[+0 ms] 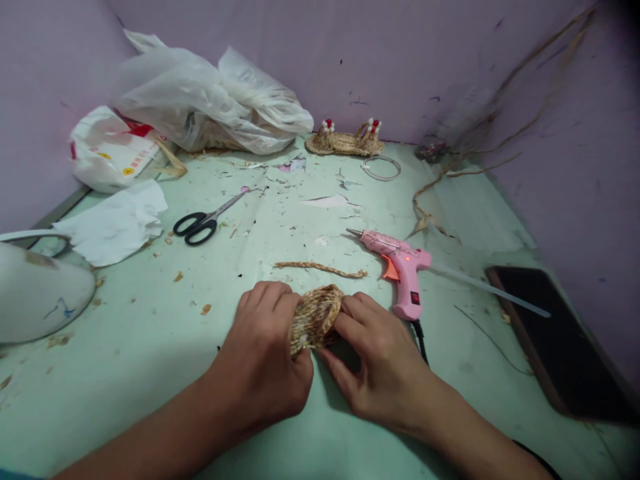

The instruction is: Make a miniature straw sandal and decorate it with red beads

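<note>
Between my two hands is a small woven straw piece (316, 315) with a braided strip along its right side. My left hand (265, 343) grips its left side, thumb low in front and fingers behind. My right hand (375, 353) pinches the right edge near the braided strip; its fingertips are partly hidden. Just beyond lies a short loose braided cord (320, 268). A pink hot glue gun (407, 283), its small light glowing orange, rests to the right with a clear glue stick (495, 291) sticking out of its back.
Black-handled scissors (200, 227) lie at left near a white paper (117, 223) and a white rounded object (40, 293). Plastic bags (210, 100) and a straw piece with red and white tips (345, 141) stand along the wall. A phone (555, 340) and dry twigs (435, 187) are right.
</note>
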`<state>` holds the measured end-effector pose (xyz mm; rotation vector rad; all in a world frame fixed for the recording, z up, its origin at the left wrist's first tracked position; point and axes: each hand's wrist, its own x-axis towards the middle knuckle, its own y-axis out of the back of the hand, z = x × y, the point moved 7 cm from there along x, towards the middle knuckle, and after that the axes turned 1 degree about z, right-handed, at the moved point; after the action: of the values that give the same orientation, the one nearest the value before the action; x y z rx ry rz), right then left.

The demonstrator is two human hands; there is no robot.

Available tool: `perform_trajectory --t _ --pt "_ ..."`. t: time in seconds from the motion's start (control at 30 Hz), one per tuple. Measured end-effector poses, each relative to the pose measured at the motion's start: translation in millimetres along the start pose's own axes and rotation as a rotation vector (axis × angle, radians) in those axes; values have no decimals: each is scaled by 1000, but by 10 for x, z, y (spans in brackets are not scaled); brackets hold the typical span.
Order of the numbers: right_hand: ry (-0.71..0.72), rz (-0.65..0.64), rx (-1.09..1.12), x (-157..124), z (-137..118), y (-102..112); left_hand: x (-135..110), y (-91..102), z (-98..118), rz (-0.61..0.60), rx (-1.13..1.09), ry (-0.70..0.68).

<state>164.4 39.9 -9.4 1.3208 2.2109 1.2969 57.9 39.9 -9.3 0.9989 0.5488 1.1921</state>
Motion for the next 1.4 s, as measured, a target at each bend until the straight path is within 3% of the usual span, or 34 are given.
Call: perform_trajectory --t 0.13,0.3,0.53,0.93,1.2,1.3,1.4 --pt "-13 44 -8 3 6 2 12 12 -5 49 -37 -13" --pt "10 99 -5 16 26 -23 51 -17 -27 23 -30 -2" --pt "23 -59 106 58 70 30 81 -17 -56 -6 -53 12" --pt "62 128 1 62 39 18 87 -15 -43 -4 -42 2" --pt "-110 116 268 122 179 72 81 -13 -65 58 -30 -8" --pt "-217 182 282 57 228 219 75 -7 -57 86 -41 -18" --pt "-340 322 221 -71 349 514 71 0 -53 117 -40 -32"
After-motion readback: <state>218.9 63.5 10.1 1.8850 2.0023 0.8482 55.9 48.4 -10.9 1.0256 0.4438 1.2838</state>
